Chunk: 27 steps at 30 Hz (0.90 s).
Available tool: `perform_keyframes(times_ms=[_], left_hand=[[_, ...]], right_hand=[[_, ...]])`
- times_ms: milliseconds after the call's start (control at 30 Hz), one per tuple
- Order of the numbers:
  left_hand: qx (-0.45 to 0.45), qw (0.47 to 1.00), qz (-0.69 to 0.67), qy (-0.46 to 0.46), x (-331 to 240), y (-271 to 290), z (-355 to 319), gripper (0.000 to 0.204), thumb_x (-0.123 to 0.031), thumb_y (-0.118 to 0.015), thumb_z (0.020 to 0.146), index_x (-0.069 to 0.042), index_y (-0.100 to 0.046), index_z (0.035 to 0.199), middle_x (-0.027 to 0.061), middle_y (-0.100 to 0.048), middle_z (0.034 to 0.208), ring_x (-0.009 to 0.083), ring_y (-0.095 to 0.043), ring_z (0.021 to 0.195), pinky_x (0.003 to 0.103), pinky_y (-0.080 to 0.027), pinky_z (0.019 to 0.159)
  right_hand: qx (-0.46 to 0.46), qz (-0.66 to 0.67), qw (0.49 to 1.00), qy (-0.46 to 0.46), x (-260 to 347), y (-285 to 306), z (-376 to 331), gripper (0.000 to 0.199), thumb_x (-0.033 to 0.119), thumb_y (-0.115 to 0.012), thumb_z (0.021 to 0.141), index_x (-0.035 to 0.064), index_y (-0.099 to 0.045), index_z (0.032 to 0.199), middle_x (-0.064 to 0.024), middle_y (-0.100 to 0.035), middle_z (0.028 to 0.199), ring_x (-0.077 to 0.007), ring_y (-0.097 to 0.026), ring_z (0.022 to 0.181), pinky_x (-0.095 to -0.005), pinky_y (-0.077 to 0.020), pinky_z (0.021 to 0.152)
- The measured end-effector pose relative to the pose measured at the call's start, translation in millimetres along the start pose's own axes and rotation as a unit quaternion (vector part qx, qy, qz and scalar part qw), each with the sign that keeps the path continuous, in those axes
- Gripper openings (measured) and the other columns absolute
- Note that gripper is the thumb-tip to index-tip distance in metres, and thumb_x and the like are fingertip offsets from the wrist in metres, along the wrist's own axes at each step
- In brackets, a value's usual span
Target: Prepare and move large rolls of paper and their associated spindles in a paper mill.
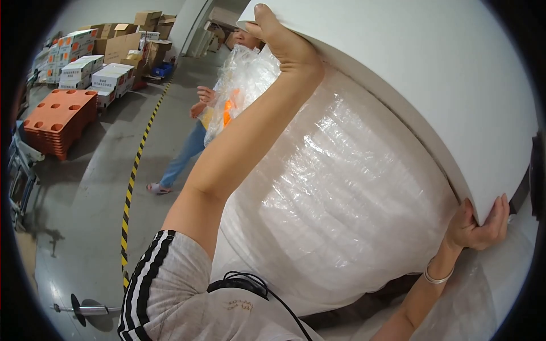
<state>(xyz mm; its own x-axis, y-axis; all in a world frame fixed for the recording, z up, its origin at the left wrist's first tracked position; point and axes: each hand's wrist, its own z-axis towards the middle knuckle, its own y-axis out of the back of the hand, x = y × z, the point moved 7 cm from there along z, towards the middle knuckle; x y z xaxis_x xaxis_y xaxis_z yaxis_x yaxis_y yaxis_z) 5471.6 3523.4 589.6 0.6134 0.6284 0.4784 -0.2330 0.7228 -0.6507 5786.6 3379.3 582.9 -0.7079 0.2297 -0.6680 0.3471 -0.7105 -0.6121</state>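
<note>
A large white sheet or board (421, 74) with a thin edge spans the upper right. My left hand (287, 42) is closed on its far-left end, with some fingers hidden behind the edge. At its near-right corner, my right hand (480, 227) pinches the sheet between thumb and fingers; a bracelet (439, 277) circles that wrist. Beneath the sheet lies a broad, bulky mass wrapped in shiny clear plastic film (341, 176), pale and rippled. Both of my arms are raised and spread apart around it.
At left, orange plastic pallets (62, 122) stand stacked near white cartons (114, 77) and brown boxes (122, 48). Black-and-yellow tape (132, 182) runs along the floor. Another person (190, 150) carries crumpled clear plastic (242, 71) beyond my left arm. A metal rod (91, 310) is at lower left.
</note>
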Motion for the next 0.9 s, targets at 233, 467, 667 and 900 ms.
perform_keyframes(times_ms=[233, 467, 667, 900], left_hand=[[0.013, 1.000, -0.021, 0.013, 11.4, 2.4, 3.3, 0.051, -0.041, -0.035, 0.079, -0.001, -0.038, 0.110, 0.0094, -0.044, 0.104, 0.0221, -0.040, 0.096, 0.030, -0.028, 0.084], [0.052, 0.996, 0.058, -0.037, -1.5, -1.8, -28.0, 0.047, -0.046, -0.027, 0.082, -0.008, -0.040, 0.106, -0.0003, -0.046, 0.102, 0.0108, -0.042, 0.092, 0.025, -0.032, 0.081], [0.003, 0.977, 0.188, -0.097, 12.5, -59.5, -146.2, 0.031, -0.031, -0.027, 0.086, -0.008, -0.039, 0.102, -0.0035, -0.045, 0.096, 0.0066, -0.038, 0.090, 0.024, -0.026, 0.084], [0.051, 0.946, 0.292, -0.134, 19.2, -77.6, -147.7, 0.057, -0.029, -0.038, 0.084, 0.001, -0.009, 0.122, 0.0051, -0.027, 0.114, 0.0115, -0.027, 0.103, 0.023, -0.014, 0.091]], right_hand=[[0.019, 0.030, 0.999, 0.006, -8.2, 5.5, 7.2, 0.048, 0.038, -0.055, 0.072, -0.0047, -0.045, 0.091, -0.0181, -0.055, 0.084, -0.0303, -0.055, 0.072, -0.0325, -0.0453, 0.061], [0.064, 0.032, 0.997, 0.001, -11.3, 2.1, 4.5, 0.058, 0.049, -0.059, 0.061, -0.0018, -0.050, 0.087, -0.0142, -0.056, 0.083, -0.0245, -0.056, 0.072, -0.0276, -0.0463, 0.060], [0.050, 0.044, 0.998, 0.001, -3.3, 3.3, 5.7, 0.043, 0.038, -0.061, 0.067, 0.0022, -0.052, 0.089, -0.0079, -0.057, 0.086, -0.0204, -0.055, 0.074, -0.0243, -0.0426, 0.066], [0.156, 0.009, 0.987, -0.027, -38.1, 0.5, -21.9, 0.057, 0.044, -0.058, 0.064, -0.0036, -0.048, 0.094, -0.0168, -0.055, 0.092, -0.0284, -0.055, 0.081, -0.0312, -0.0450, 0.069]])
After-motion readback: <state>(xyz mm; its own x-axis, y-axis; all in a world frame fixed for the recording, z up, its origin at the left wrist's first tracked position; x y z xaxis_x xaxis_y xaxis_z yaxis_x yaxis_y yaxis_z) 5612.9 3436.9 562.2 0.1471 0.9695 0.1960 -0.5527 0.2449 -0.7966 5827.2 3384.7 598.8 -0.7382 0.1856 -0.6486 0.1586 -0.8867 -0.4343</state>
